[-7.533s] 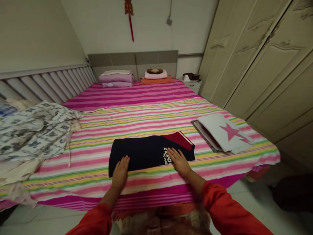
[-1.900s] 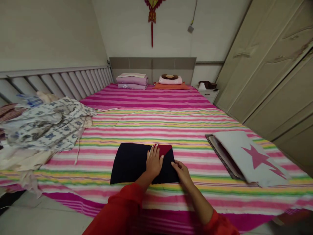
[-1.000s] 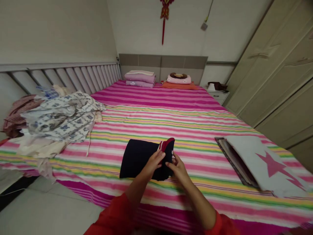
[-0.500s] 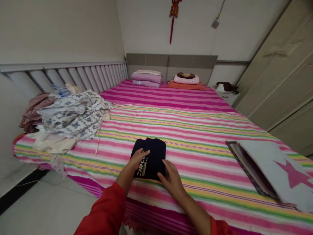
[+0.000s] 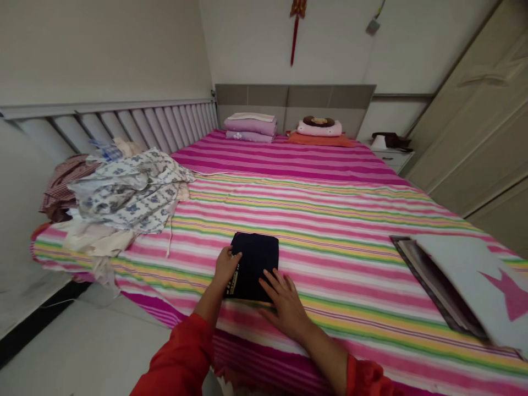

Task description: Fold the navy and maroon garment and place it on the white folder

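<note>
**Dark garment now folded small, both hands resting on it**

Head camera: the navy garment [image 5: 254, 265], a wide flat rectangle with a red panel showing moments ago, is now lying as a compact dark square with the red tucked out of sight, so the folding looks nearly finished. The left hand [image 5: 226, 265] is lying flat, fingers loosely together, on its left edge. The right hand [image 5: 282, 300] is spreading wide over its near right corner. The garment is sitting between and just beyond both hands on the striped bedsheet [image 5: 350, 231]. Left of the left hand, a heap of unfolded laundry [image 5: 119, 192] is waiting; far right of the right hand, a folded stack with a pink star [image 5: 466, 280] is lying.

Striped bed [image 5: 330, 209], grey headboard [image 5: 295, 99], beige wardrobe [image 5: 474, 121], pale walls [image 5: 103, 49]
</note>
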The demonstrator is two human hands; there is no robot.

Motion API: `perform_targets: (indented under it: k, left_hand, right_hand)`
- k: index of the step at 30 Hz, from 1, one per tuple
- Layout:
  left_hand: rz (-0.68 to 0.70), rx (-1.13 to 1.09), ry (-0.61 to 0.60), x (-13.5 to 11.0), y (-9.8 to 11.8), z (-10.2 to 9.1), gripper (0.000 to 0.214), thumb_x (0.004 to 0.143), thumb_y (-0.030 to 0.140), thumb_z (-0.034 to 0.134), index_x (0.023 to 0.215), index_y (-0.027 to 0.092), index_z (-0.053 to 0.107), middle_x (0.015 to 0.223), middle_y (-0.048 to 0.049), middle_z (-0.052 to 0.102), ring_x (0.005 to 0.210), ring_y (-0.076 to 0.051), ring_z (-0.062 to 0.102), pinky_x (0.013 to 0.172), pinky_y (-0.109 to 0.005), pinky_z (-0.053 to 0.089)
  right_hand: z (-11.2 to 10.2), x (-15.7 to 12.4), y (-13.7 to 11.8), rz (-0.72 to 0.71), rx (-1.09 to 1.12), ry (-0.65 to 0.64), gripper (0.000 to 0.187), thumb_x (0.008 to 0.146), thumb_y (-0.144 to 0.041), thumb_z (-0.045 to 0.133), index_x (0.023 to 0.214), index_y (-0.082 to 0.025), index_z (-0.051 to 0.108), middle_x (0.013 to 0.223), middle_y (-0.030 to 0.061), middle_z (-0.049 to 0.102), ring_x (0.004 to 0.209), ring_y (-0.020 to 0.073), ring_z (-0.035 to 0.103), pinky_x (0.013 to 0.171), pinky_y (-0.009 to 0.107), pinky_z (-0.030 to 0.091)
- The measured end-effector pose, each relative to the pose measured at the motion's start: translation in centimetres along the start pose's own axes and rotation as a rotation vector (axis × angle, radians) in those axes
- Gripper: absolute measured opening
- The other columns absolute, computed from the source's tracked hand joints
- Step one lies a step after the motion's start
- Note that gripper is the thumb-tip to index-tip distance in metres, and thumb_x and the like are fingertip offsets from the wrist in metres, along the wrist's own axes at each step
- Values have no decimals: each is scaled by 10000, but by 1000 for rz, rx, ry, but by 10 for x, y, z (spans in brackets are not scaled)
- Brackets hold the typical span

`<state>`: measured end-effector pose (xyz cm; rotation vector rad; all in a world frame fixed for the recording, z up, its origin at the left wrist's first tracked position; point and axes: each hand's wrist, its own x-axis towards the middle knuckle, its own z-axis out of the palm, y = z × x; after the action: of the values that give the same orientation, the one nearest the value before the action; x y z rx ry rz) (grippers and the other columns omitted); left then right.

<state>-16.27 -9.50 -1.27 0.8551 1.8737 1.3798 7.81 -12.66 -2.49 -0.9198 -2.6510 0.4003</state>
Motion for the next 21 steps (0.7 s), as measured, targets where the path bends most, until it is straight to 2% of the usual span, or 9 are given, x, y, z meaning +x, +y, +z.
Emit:
perform_targets:
  k: [2, 4, 6, 8, 10, 12, 17, 21]
  left_hand:
    - [187, 174, 92, -8, 6, 2, 446, 714, 285, 681, 1136, 172, 589, 1173, -131, 643, 1206, -312, 519, 1055, -498, 357]
    - [528, 452, 53, -20, 14, 12, 388, 820, 282, 579, 1198, 190, 578, 1289, -127, 592, 1269, -287, 469, 1098, -495, 311]
    - [883, 733, -164, -33, 21, 29, 362, 909, 284, 454, 1251, 236, 562, 1339, -76, 577, 1301, -238, 449, 1134, -475, 268]
    - [1077, 892, -430, -40, 24, 50, 387, 948, 296, 387, 1310, 275, 523, 1364, -25, 568, 1340, -198, 409, 1166, -452, 209]
    - [1112, 978, -570, -37, 22, 68, 414, 959, 328, 372, 1350, 262, 489, 1396, -24, 541, 1368, -194, 375, 1175, -444, 185]
    - [1052, 1002, -610, -25, 18, 78, 430, 961, 347, 367, 1364, 245, 479, 1429, -36, 505, 1370, -199, 377, 1173, -441, 187]
    - [938, 898, -654, 9, 11, 83, 447, 954, 341, 374, 1391, 287, 450, 1461, -26, 461, 1365, -205, 389, 1187, -443, 115]
    - [889, 801, -582, 20, 8, 87, 445, 938, 334, 405, 1377, 316, 471, 1481, 0, 436, 1423, -236, 279, 1186, -465, 118]
  right_hand:
    - [2, 2, 1, -3, -4, -9, 675, 848, -427, 588, 1461, -253, 366, 1556, 83, 285, 1440, 307, 219, 1133, 580, 210]
    - [3, 3, 1, -20, -1, -20, 672, 846, -432, 591, 1456, -249, 375, 1551, 86, 300, 1438, 303, 227, 1141, 576, 195]
    - [6, 5, 1, -47, 16, -31, 652, 853, -432, 581, 1449, -247, 389, 1536, 83, 336, 1435, 285, 238, 1154, 558, 177]
    - [8, 6, 2, -65, 41, -40, 604, 871, -436, 556, 1430, -252, 419, 1510, 76, 389, 1422, 258, 273, 1171, 531, 150]
    - [10, 7, 4, -66, 64, -47, 579, 879, -447, 543, 1418, -262, 436, 1489, 70, 423, 1408, 243, 303, 1180, 512, 136]
    - [12, 8, 7, -66, 77, -65, 607, 871, -451, 554, 1431, -263, 418, 1497, 71, 411, 1409, 246, 300, 1175, 506, 160]
    - [12, 9, 10, -56, 88, -130, 677, 846, -425, 584, 1463, -255, 364, 1539, 70, 330, 1434, 266, 248, 1151, 523, 222]
    - [15, 10, 10, -53, 90, -145, 695, 845, -420, 585, 1475, -257, 340, 1557, 64, 280, 1445, 269, 218, 1165, 527, 181]
